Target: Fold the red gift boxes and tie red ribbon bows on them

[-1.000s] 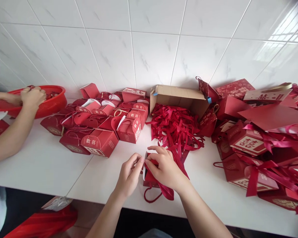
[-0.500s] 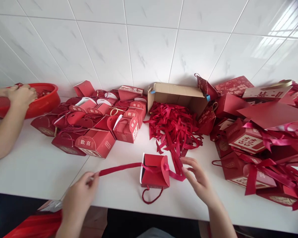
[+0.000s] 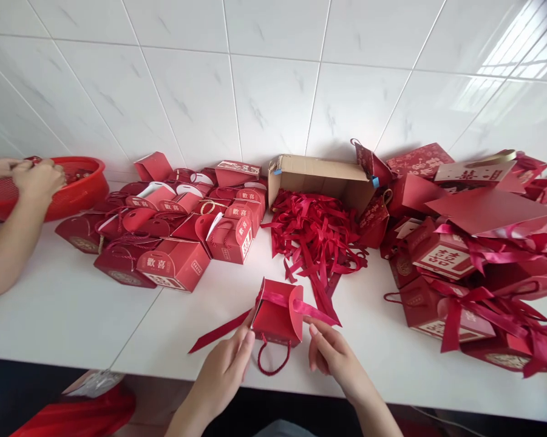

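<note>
A small red gift box (image 3: 277,312) stands near the table's front edge, its side flaps raised and a twisted cord handle (image 3: 273,372) hanging toward me. Pink-red ribbon (image 3: 273,297) runs across its top through the right flap, one tail lying out to the left and a shorter one to the right. My left hand (image 3: 225,364) grips the box's left side, thumb at the near corner. On the other side, my right hand (image 3: 330,352) has its index finger stretched to the right flap. Its thumb is apart from the box and the other fingers are curled.
A cardboard carton (image 3: 321,167) spills ribbons (image 3: 316,233) behind the box. Red boxes (image 3: 177,261) crowd the left, while ribboned boxes (image 3: 450,309) pile up at right. At far left, another person's hands (image 3: 39,179) are over a red plastic basket (image 3: 79,197).
My left hand has let go of the ribbon's left tail and moved right onto the box. My right hand has come in from the ribbon's right end to the box's flap.
</note>
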A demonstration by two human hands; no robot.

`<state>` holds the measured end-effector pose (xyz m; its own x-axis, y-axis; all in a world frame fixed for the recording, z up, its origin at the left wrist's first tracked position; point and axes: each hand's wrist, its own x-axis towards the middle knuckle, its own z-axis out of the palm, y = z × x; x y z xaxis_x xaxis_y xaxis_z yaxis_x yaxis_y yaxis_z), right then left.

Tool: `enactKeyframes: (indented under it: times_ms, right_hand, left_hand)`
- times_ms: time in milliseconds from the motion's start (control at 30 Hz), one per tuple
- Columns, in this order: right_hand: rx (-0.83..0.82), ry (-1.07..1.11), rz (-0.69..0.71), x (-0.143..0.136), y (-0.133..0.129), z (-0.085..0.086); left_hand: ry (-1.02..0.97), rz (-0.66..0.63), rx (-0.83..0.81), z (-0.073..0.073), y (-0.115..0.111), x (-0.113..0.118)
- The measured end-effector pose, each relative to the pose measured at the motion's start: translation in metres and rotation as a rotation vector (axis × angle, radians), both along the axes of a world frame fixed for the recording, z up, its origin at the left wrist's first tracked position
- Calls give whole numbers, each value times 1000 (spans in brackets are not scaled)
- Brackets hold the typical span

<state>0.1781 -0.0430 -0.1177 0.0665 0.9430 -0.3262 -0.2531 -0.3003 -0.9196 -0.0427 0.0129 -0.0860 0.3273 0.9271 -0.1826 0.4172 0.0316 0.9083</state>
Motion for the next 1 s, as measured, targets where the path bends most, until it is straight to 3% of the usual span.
enactKeyframes:
  times_ms: [100,233,333,467,667,833,933,1000]
  right_hand:
    - [22,82,-126,-5,6,-2]
    - [97,327,-297,-7,9,-2]
    - [138,478,-389,-9,12,0]
    - [150,563,-393,-15,17,5]
    - [120,582,-380,-29,23,5]
    - [133,494,-401,-16,24,7]
    - [158,492,-338,-3,25,8]
    - [189,511,-340,3,26,9]
  left_hand:
    - [5,142,76,0,3,6]
    - [-137,323,117,-6,6,1]
    - [-237,327,129,-12,6,2]
    - [-326,315,72,-17,4,13]
    - [-471,206,-154,-17,8,23]
    - [-611,52,-403,-29,12,22]
    - [-660,98,-451,-30,8,24]
    - [-807,214,-444,-24,10,24]
